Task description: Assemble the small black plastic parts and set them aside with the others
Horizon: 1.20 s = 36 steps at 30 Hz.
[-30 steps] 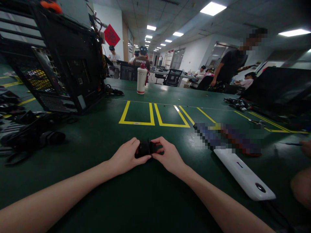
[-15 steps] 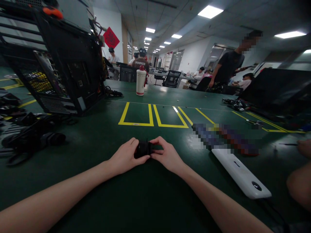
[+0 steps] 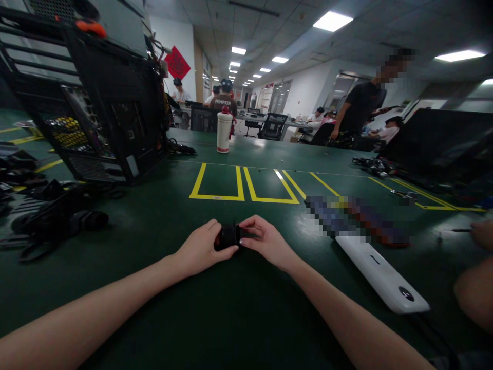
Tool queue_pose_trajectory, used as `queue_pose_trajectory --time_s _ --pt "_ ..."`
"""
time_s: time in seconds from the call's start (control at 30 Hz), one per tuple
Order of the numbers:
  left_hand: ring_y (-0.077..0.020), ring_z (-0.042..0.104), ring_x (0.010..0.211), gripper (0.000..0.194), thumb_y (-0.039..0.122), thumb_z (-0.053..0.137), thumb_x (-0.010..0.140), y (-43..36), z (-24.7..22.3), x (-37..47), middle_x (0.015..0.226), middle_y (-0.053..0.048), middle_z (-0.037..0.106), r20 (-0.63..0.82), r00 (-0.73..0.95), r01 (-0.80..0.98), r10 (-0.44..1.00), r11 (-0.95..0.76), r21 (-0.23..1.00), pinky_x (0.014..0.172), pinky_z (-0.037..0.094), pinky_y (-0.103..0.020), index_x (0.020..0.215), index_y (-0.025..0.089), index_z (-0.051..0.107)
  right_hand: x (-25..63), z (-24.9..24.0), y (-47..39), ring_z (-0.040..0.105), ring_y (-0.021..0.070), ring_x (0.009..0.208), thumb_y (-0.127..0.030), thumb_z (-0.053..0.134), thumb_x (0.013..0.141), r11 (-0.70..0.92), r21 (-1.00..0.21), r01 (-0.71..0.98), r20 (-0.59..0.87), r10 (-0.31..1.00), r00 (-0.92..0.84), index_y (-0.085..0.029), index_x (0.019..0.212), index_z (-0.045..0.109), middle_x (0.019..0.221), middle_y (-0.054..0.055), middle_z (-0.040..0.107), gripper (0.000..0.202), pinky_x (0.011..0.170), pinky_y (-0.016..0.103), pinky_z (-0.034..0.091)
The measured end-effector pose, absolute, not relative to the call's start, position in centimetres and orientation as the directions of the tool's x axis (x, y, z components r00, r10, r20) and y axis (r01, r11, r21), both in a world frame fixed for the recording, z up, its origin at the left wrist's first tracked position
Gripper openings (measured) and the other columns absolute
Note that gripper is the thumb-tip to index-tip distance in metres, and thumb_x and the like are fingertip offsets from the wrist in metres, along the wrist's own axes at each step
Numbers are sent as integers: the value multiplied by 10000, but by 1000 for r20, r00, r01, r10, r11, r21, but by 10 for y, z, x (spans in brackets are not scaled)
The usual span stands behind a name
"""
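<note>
A small black cylindrical object (image 3: pixel 228 236) with a thin flange at its right end lies on its side between my hands, low over the green table; its exact kind is unclear. My left hand (image 3: pixel 204 242) is wrapped round its left part, thumb along the near side. From the right, my right hand (image 3: pixel 265 240) pinches the flanged end between thumb and fingers. The fingertips on the far side are partly hidden by the object.
An open black computer case (image 3: pixel 111 108) stands at the left, dark cables (image 3: pixel 57 221) in front of it. A white bottle (image 3: pixel 224 132) stands beyond yellow tape outlines (image 3: pixel 217 197). At right lies a white power strip (image 3: pixel 379 272); another person's hand (image 3: pixel 483 235) is at the edge.
My right hand's fingers have shifted slightly at the flanged end, with the thumb a little higher. My left hand keeps its grip. The view has turned slightly.
</note>
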<state>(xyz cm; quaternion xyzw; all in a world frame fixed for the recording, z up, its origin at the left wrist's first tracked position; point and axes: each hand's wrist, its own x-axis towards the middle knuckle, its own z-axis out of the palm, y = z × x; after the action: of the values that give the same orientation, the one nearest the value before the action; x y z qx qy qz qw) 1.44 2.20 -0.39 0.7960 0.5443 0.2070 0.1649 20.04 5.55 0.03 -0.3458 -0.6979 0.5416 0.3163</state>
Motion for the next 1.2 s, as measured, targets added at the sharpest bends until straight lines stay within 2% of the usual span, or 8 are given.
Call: queue_pose_trajectory --time_s 0.17,0.3,0.5,0.63,0.77,0.93,1.1,1.2 --pt "-132 458 642 392 547 413 704 22 -3 15 785 -19 465 140 321 789 937 -347 507 513 381 -245 787 167 466 199 -5 56 490 155 1018 -126 625 614 75 -992 106 4 834 -551 -189 1063 429 1097 57 483 494 918 343 372" --pt "-128 454 633 400 552 409 706 22 -4 15 783 -18 463 141 326 793 935 -351 498 511 379 -246 790 165 467 199 -12 59 504 170 1009 -214 572 686 30 -986 163 -64 840 -540 -166 1080 454 1090 76 506 413 927 380 364" --pt "-129 451 628 395 549 410 706 23 -5 14 765 -15 462 151 322 797 935 -354 490 507 374 -246 775 165 472 200 -7 55 496 163 1030 -91 584 637 27 -992 124 -54 794 -605 -174 1124 413 1125 67 491 523 926 362 383" --pt "-128 455 636 395 546 417 702 23 -5 15 783 -17 465 139 318 793 938 -344 503 515 381 -248 794 166 475 201 0 50 451 143 1082 -28 518 659 151 -979 134 34 780 -625 -209 1140 402 1158 46 453 527 940 338 373" --pt "-128 451 640 398 548 420 697 23 -5 15 793 -19 458 137 316 793 939 -340 506 512 381 -249 800 168 474 199 0 47 475 143 1037 -50 509 683 315 -916 249 135 825 -548 -220 1079 463 1132 36 443 434 871 307 437" --pt "-131 448 644 395 546 426 690 22 -6 15 794 -22 447 169 306 795 937 -349 497 519 379 -255 776 164 477 197 -1 47 491 150 995 -78 550 666 424 -841 335 214 830 -515 -218 1055 479 1076 32 468 420 788 283 485" --pt "-143 462 667 381 528 428 698 17 -1 17 827 -32 454 151 296 785 943 -330 524 530 389 -260 823 170 470 198 2 45 506 157 968 -113 577 654 503 -754 423 268 823 -501 -218 1096 448 1077 30 492 472 875 358 421" --pt "-145 466 659 373 522 430 695 16 2 18 819 -33 460 135 293 794 947 -319 518 532 388 -263 813 171 475 199 2 44 480 164 1015 -115 569 661 509 -750 422 272 819 -505 -217 1107 432 1095 31 486 477 909 372 386"
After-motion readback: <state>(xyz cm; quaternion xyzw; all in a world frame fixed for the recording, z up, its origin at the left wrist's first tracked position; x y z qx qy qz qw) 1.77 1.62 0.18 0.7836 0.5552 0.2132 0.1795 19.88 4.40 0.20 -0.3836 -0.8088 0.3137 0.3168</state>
